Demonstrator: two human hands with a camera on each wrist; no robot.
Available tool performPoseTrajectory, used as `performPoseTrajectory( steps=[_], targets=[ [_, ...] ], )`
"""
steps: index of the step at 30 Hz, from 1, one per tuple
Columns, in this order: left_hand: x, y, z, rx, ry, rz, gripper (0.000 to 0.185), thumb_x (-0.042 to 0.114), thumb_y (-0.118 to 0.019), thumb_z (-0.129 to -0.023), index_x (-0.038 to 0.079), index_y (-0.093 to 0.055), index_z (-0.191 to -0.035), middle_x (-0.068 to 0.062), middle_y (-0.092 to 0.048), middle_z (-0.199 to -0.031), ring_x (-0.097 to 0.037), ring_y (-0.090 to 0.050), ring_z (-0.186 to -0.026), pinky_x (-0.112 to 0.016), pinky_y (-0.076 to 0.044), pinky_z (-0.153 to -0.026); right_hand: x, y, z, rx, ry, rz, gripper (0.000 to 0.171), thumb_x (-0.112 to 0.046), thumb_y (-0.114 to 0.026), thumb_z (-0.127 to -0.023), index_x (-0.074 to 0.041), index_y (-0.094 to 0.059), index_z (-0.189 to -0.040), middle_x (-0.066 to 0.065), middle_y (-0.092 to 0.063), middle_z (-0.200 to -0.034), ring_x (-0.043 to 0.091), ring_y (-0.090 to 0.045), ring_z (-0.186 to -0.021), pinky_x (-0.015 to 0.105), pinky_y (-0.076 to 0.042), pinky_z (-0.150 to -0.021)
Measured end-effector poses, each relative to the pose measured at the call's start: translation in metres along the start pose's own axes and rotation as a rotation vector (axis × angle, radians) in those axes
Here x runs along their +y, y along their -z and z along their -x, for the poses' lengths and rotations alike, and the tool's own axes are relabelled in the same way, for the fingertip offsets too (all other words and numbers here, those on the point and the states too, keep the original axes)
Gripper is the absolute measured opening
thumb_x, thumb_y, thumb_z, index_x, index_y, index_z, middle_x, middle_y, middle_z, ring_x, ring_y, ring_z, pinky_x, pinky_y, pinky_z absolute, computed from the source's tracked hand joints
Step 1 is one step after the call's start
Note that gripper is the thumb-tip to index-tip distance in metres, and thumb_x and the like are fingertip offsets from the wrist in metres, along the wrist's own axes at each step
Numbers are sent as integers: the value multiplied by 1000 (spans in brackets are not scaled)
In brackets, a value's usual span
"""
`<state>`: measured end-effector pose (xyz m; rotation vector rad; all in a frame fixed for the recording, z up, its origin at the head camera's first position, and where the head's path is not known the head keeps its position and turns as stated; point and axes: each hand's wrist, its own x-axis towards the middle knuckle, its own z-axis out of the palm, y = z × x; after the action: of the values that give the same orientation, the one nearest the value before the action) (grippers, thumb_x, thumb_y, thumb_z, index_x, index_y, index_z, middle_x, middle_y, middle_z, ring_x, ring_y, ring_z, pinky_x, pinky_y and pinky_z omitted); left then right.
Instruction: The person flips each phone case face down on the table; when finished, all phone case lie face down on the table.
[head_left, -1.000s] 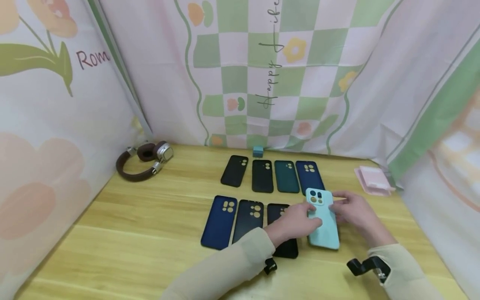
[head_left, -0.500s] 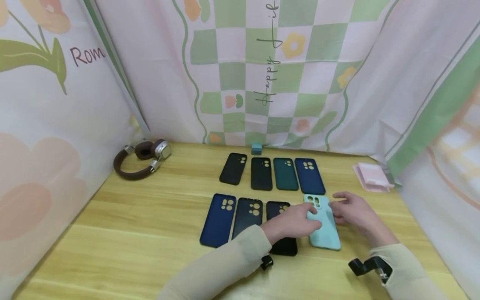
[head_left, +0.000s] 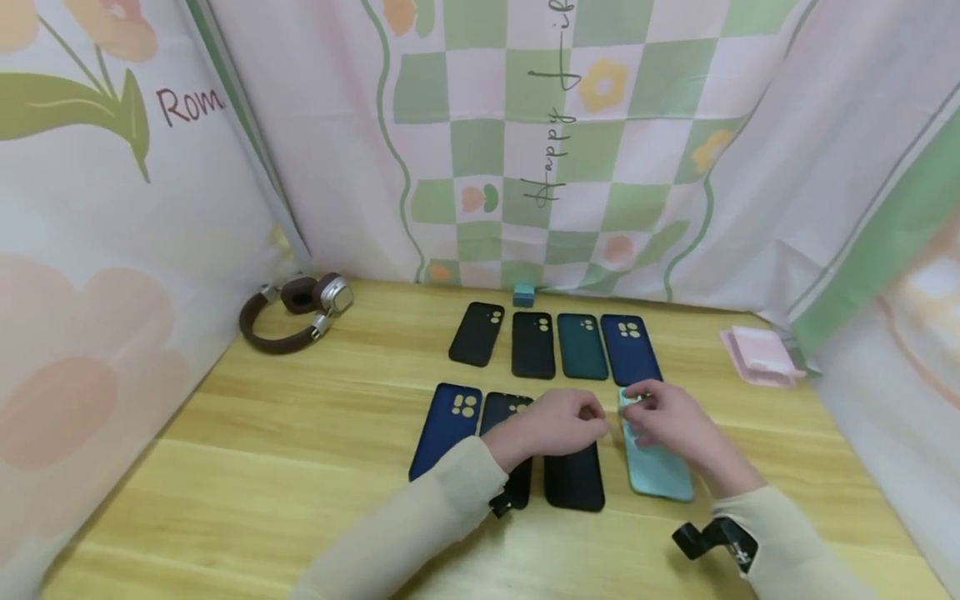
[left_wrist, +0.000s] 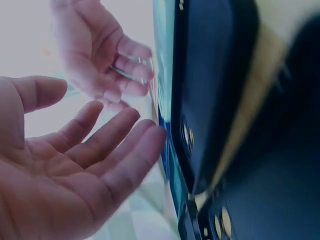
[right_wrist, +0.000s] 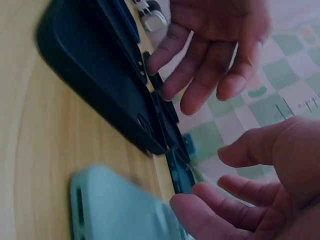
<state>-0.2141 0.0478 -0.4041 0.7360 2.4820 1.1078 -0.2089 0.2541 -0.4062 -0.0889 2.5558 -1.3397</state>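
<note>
— On the counter (head_left: 247,467), at the right end of the near row, we have the mint case (head_left: 660,471) lying flat. What about our grip?

— Our right hand (head_left: 667,421) hovers over the case's far end, fingers loosely spread. The right wrist view shows them relaxed with the case just under the fingertips. We cannot tell whether they touch it. Our left hand (head_left: 558,421) is slack too, fingers apart, holding nothing, above the black case (head_left: 573,479) next door.

— Which way does the mint one point?

— Its long axis runs away from us, leaning slightly left at the far end, camera cutout at that far end under our right hand. Back side up, pale mint, matte, rounded corners.

— Around it?

— Another black case (head_left: 517,483) and a navy case (head_left: 442,429) complete the near row; four dark cases (head_left: 555,343) lie behind. Headphones (head_left: 296,312) sit far left, a pink box (head_left: 761,354) far right.
</note>
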Motion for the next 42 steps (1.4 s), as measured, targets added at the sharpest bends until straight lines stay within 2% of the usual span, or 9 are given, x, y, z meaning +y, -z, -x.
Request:
performPoseTrajectory(
  steps=[5, 12, 18, 22, 28, 32, 38, 42],
  targets=[
    [-14, 12, 7, 17, 48, -25, 21, 36, -59, -96, 19, -67, -105, 12, -62, -92, -6, -58, -78, -25, -48, -68, -10, -14, -5, -42, 2, 84, 44, -17, -64, -93, 6, -51, -128, 18, -67, -103, 24, -66, -77, 38, -56, -65],
    [-27, 19, 13, -28, 86, -41, 22, 35, -59, -97, 15, -66, -104, 8, -61, -86, -10, -58, -74, -26, -47, -64, -16, -23, -11, -59, -2, 165, 43, -17, -65, -92, 5, -53, -126, 16, -67, -101, 22, -65, -70, 36, -53, -62],
    [-29, 19, 17, -23, 136, -34, 22, 37, -60, -96, 17, -65, -104, 8, -61, -88, -11, -57, -75, -27, -47, -66, -16, -28, -14, -85, -6, 108, 41, -12, -63, -92, 8, -50, -126, 16, -66, -96, 22, -64, -70, 37, -54, -61],
    [-28, 17, 16, -19, 124, -54, 22, 36, -60, -96, 17, -66, -105, 9, -61, -87, -10, -57, -73, -26, -46, -65, -16, -32, -15, -109, -19, 73, 42, -7, -62, -92, 10, -48, -128, 17, -64, -96, 21, -63, -70, 38, -54, -61],
    [-27, 12, 14, -15, 107, -61, 20, 36, -59, -96, 18, -66, -102, 8, -61, -82, -10, -56, -68, -26, -46, -62, -13, -37, -17, -74, -50, 89, 42, -5, -63, -89, 8, -49, -127, 17, -63, -98, 20, -65, -69, 37, -56, -61],
    [-26, 12, 15, -3, 100, -24, 20, 35, -59, -96, 19, -67, -104, 10, -61, -86, -9, -57, -72, -26, -46, -64, -9, -38, -20, -39, -55, 85, 42, -5, -64, -88, 7, -50, -126, 17, -63, -99, 20, -66, -70, 36, -56, -61],
    [-26, 13, 16, 41, 95, 66, 16, 33, -59, -96, 20, -66, -101, 10, -61, -89, -10, -57, -73, -27, -47, -64, -10, -36, -21, 28, -30, 52, 42, -4, -62, -88, 7, -49, -127, 20, -60, -101, 22, -66, -71, 37, -57, -61],
    [-26, 15, 14, 89, 67, 103, 14, 32, -60, -96, 21, -67, -100, 11, -61, -91, -10, -57, -75, -27, -47, -66, -13, -32, -20, 61, -24, 33, 44, -3, -62, -88, 6, -49, -129, 23, -58, -106, 22, -67, -72, 37, -57, -62]
  ],
)
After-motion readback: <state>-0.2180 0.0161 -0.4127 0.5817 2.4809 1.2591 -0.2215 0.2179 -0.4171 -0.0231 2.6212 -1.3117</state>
